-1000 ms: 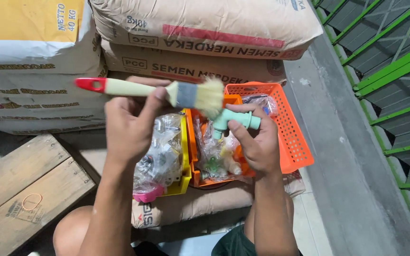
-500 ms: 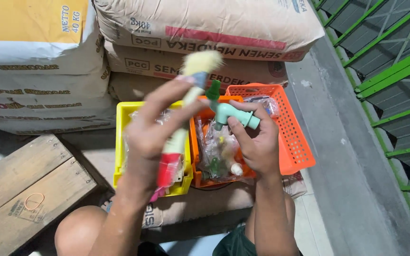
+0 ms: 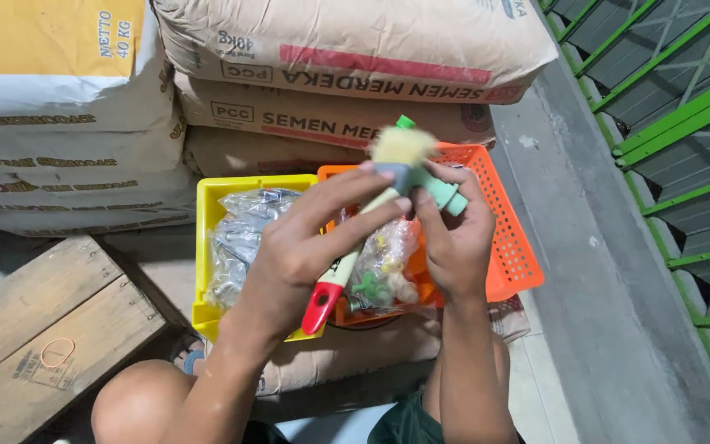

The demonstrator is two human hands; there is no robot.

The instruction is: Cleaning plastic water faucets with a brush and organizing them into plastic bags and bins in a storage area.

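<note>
I see a pale-bristled brush with cream handle and red tip, a mint-green tap, yellow basket, orange perforated basket, and green railings.

Left hand raised, fingers curling closed in a grip, right hand pinching beside it, forearms converging.

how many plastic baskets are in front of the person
3. A yellow basket on the left, a small orange basket in the middle behind the hands, and a larger orange mesh basket on the right. The hands may hide others.
</note>
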